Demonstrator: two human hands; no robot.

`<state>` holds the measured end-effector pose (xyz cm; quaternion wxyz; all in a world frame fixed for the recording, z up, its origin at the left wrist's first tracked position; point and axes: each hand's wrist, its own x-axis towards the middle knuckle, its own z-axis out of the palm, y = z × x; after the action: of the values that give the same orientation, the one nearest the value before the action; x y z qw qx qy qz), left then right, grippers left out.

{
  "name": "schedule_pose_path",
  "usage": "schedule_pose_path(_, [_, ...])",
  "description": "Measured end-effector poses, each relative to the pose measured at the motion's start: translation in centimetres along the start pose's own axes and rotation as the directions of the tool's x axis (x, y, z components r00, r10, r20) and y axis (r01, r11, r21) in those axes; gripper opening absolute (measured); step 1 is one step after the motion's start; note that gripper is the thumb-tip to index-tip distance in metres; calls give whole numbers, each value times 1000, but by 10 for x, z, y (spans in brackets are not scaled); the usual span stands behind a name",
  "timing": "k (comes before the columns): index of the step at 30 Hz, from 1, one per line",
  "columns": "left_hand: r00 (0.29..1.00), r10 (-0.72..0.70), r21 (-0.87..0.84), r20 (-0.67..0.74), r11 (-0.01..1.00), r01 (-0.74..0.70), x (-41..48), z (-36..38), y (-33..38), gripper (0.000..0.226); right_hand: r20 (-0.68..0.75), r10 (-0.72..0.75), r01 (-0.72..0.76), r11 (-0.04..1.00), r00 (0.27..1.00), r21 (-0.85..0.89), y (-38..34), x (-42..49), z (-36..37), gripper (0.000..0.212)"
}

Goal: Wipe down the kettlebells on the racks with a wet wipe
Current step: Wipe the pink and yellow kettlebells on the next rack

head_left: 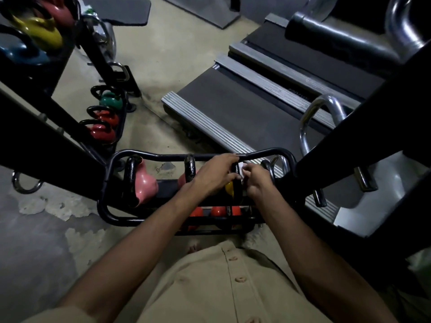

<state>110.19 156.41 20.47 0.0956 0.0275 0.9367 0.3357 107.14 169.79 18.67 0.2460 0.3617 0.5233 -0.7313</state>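
Note:
A yellow kettlebell (229, 188) with a black handle sits on the top shelf of the black rack (149, 156) right below me. My left hand (214, 174) grips that handle from the left. My right hand (255, 180) pinches a small white wet wipe (240, 169) against the handle's right side. Two pink kettlebells (143, 183) stand further left on the same shelf, the nearer one partly hidden by my left wrist. Orange-red kettlebells (218, 210) show on the shelf beneath.
A second rack at the left holds green (110, 101), red (102, 131), yellow (39, 31), blue and pink kettlebells. Treadmill decks (233, 106) lie ahead on the concrete floor. A black machine frame with chrome handles (326, 108) crowds the right side.

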Motion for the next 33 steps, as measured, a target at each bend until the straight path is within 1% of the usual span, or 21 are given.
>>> schedule_pose_path(2, [1000,-22,-42,0,999,22,3,0,-2,65,-78,-31,28,999,996,-40,2,4,4,10])
schedule_pose_path(3, [999,-35,-64,-2,997,34,3,0,-3,66,-92,-38,35,999,995,-37,1,-2,5,11])
schedule_pose_path(5, [999,-43,-72,5,996,43,4,0,-4,66,-81,-53,57,998,995,41,-1,-11,9,19])
schedule_pose_path(6, [999,-35,-65,8,997,35,4,-1,-4,64,-74,-87,92,994,993,63,-1,-13,11,23])
schedule_pose_path(7, [1000,-18,-62,3,998,18,4,0,-4,60,-80,-144,148,988,986,42,1,-15,14,22])
schedule_pose_path(8, [1000,-5,-64,0,998,5,4,0,-5,56,-100,-233,232,972,967,-22,6,-15,16,18])
schedule_pose_path(10, [1000,-1,-82,10,997,2,3,0,-7,55,-113,-446,414,881,888,-228,19,-20,15,8])
schedule_pose_path(12, [1000,-12,-94,16,995,14,3,0,-12,59,-33,-591,535,751,806,-386,35,-28,2,3])
schedule_pose_path(14, [1000,-2,-66,17,998,3,2,1,-15,63,42,-675,614,641,737,-460,51,-42,-15,2])
schedule_pose_path(17, [999,32,-11,26,999,-32,1,2,-13,68,134,-747,677,491,651,-548,70,-55,-38,5])
schedule_pose_path(19, [999,49,-10,24,999,-49,0,2,-11,68,204,-792,711,362,576,-602,76,-58,-47,16])
schedule_pose_path(20, [998,53,-3,26,999,-53,1,2,-12,68,258,-816,734,269,518,-623,78,-59,-49,20])
schedule_pose_path(21, [998,62,18,29,998,-62,2,1,-13,67,344,-829,762,143,441,-632,80,-60,-50,20])
schedule_pose_path(23, [996,73,62,43,995,-75,1,-1,-11,65,579,-764,767,-182,283,-615,80,-62,-53,14])
schedule_pose_path(24, [995,80,84,53,993,-84,0,-2,-9,65,677,-698,737,-327,234,-592,80,-61,-56,21])
schedule_pose_path(25, [994,95,106,62,989,-101,0,-3,-8,66,744,-634,696,-437,211,-570,81,-59,-59,29])
schedule_pose_path(26, [992,109,121,65,986,-116,0,-2,-8,66,782,-587,654,-511,209,-558,82,-58,-63,34])
schedule_pose_path(27, [992,117,128,57,984,-123,-1,-1,-7,66,807,-551,623,-559,214,-547,84,-56,-67,36])
schedule_pose_path(29, [991,126,120,46,984,-131,-3,0,-6,66,834,-499,587,-610,238,-532,91,-51,-77,35])
schedule_pose_path(31, [991,128,119,44,984,-133,-3,0,-8,67,831,-485,583,-604,273,-544,98,-50,-84,34])
schedule_pose_path(33, [990,127,121,55,984,-133,-2,0,-9,68,796,-523,597,-547,303,-587,103,-53,-91,30])
